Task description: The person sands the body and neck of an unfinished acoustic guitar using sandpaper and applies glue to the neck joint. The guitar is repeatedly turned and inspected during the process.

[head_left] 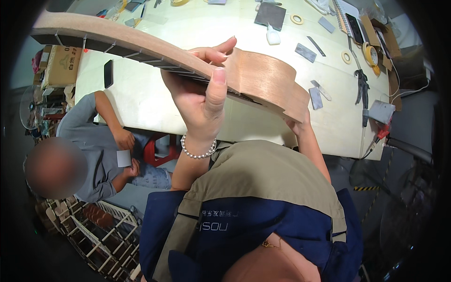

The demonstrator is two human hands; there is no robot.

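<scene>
Wooden guitar (263,75) (unfinished) gripped by both hands: left (202,94) at neck, right (296,124) under body.

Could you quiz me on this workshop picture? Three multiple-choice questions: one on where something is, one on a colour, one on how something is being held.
1. Where does the black phone lie?
A. on the pale table, left of the instrument neck
B. on the floor
C. in the person's left hand

2. What colour is the stool beside the seated co-worker?
A. green
B. red
C. white

3. How is the unfinished wooden instrument held?
A. lying flat on the table
B. hanging from a hook
C. lifted above the table in both hands

Answers: 1 A, it rests flat on the tabletop. 2 B, red legs show under the table edge. 3 C, the left hand wraps the neck and the right hand supports the body from below.
</scene>
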